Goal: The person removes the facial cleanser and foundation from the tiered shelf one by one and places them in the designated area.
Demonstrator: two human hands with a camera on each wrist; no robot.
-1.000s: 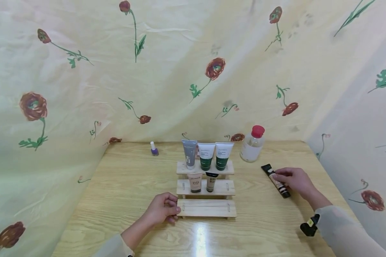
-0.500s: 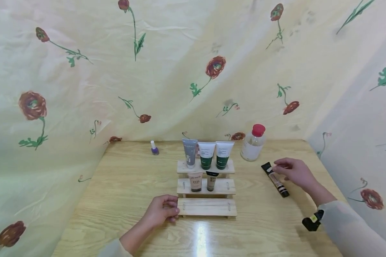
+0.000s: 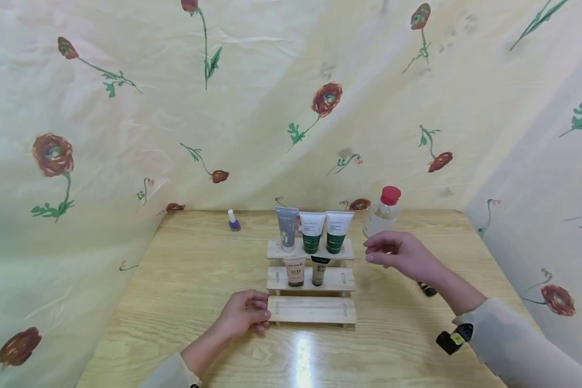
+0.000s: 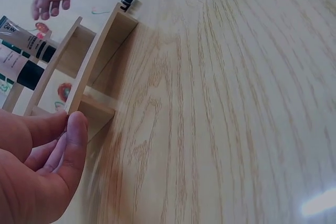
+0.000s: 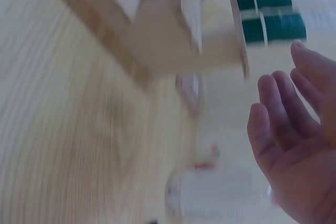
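- Left grip pinches the wooden stand by its lowest tier.
- Right grip, fingers relaxed and holding nothing, hovers near the red-capped bottle.

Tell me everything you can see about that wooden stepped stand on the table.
The wooden stepped stand looks like pale, unpainted wood: three flat shelves rising toward the back, on upright supports. It stands upright on the table. The left hand pinches the lowest shelf's left end. Two small squeeze tubes stand on the middle shelf, three larger tubes on the top.
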